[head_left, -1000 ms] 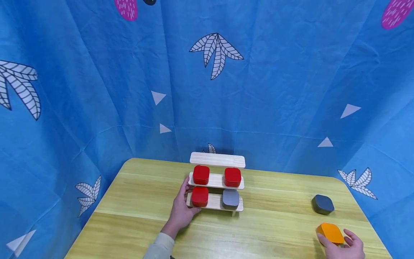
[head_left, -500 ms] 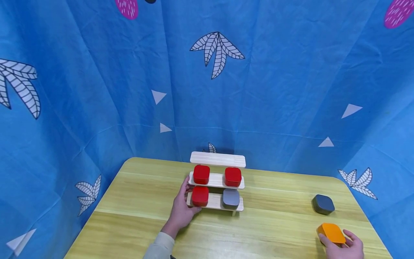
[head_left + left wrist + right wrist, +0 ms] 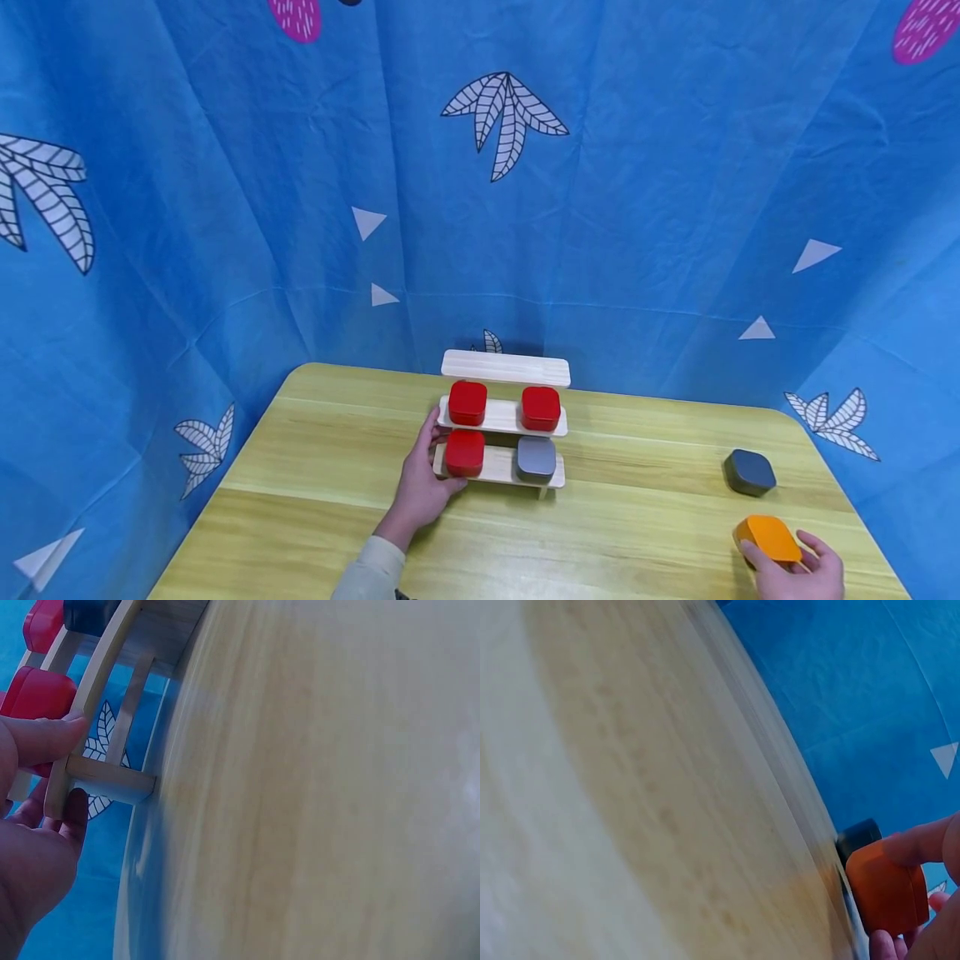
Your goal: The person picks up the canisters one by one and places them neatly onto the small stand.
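Note:
A small three-tier wooden rack [image 3: 498, 465] stands toward the back middle of the table. My left hand [image 3: 422, 492] grips the left end of its lowest shelf, thumb on top and fingers beneath in the left wrist view. On that shelf sit a red rounded-square box [image 3: 464, 452] and a grey one [image 3: 536, 458]. The middle shelf bears two more, a left red box [image 3: 467, 402] and a right red box [image 3: 540, 407]. Far to the right, my right hand [image 3: 806, 573] holds an orange rounded-square box [image 3: 771, 537] between thumb and fingers, close over the tabletop.
A dark grey rounded-square box [image 3: 749, 472] lies on the table just behind the orange one. Bare tabletop [image 3: 630, 525] spans between the rack and the right hand. A patterned blue cloth [image 3: 637, 208] hangs behind and along both sides.
The orange box has tilted and shifted very slightly in my right hand's fingers. The left hand and the rack keep their place.

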A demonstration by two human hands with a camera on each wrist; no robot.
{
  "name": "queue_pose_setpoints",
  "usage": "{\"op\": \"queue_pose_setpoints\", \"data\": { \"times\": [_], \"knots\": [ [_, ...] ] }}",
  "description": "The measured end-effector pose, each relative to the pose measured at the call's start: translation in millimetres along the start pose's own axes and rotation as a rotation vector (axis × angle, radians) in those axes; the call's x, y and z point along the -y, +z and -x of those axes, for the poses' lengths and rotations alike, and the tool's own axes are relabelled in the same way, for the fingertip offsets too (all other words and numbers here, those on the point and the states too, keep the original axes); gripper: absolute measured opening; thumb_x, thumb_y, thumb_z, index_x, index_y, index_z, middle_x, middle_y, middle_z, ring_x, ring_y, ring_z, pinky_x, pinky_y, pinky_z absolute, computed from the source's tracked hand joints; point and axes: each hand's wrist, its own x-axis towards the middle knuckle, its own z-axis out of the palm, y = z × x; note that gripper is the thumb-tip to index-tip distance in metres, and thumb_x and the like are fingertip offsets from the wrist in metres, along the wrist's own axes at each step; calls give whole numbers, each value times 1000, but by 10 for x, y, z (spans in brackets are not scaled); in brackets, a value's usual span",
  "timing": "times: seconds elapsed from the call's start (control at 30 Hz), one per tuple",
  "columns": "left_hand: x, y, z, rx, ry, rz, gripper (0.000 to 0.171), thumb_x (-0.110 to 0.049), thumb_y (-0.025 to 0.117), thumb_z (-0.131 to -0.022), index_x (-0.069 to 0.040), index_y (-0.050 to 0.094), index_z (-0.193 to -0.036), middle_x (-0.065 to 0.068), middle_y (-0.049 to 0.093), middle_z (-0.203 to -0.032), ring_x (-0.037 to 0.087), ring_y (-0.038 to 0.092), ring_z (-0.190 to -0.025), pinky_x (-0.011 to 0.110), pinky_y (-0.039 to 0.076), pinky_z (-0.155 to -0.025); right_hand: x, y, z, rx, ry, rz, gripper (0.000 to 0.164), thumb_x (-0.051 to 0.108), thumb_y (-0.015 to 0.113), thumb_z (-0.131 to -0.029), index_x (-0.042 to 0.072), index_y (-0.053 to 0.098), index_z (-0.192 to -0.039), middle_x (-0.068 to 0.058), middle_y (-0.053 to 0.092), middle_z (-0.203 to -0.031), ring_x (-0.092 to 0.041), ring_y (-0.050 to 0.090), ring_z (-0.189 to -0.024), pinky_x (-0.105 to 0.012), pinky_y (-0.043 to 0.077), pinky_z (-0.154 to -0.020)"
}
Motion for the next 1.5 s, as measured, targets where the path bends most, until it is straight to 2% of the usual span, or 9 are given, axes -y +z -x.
{"op": "queue_pose_setpoints", "data": {
  "times": [0.2,0.4,0.6,0.83,0.97,1.2,1.33,1.5],
  "knots": [
    [1,1,-12,-3,6,-5,119,12,86,-66,-21,20,-160,0,48,-137,23,44,-129,45,39,-108,49,-8,45,-3,-22,-9,76,21,82,-81,-1,39,-139,-22,42,-113,-29,41,-89,-16,34,-57],
    [26,3,-25,0,20,-1,119,12,85,-67,-20,20,-160,0,48,-136,23,44,-129,46,39,-108,78,2,89,-11,-53,15,79,27,81,-83,1,37,-144,-25,43,-121,-27,40,-89,-28,37,-68],
    [25,1,-21,6,15,0,118,12,85,-68,-22,19,-160,0,47,-137,23,44,-129,45,40,-108,101,7,106,-1,-57,15,81,29,81,-83,2,36,-145,-26,41,-128,-27,39,-90,-29,39,-68],
    [19,-6,-8,1,0,-9,121,10,86,-67,-25,19,-161,0,47,-137,23,44,-129,47,40,-108,136,7,142,12,-73,21,81,27,82,-82,4,37,-144,-26,39,-136,-28,38,-93,-32,39,-70],
    [19,-7,-3,-3,-1,-9,121,9,87,-66,-26,19,-160,-1,48,-136,23,44,-128,45,40,-108,151,10,158,20,-86,39,84,27,82,-82,2,34,-147,-29,36,-143,-34,39,-98,-32,38,-73],
    [41,-2,-1,3,49,6,117,14,84,-67,-15,20,-160,4,49,-135,26,46,-127,48,40,-107,162,30,161,26,-130,69,86,29,80,-84,1,32,-148,-30,35,-144,-41,41,-108,-34,39,-76],
    [45,-3,-3,1,40,1,117,14,85,-67,-17,21,-160,2,49,-135,25,46,-127,49,39,-108,186,41,178,44,-155,87,88,33,80,-84,1,30,-150,-30,33,-146,-43,39,-112,-40,40,-82],
    [31,-8,4,3,36,12,117,15,84,-67,-18,20,-160,3,49,-136,26,45,-128,50,38,-109,256,47,208,65,-179,88,89,33,80,-84,1,30,-150,-28,33,-146,-42,39,-114,-37,39,-81]
  ]
}}
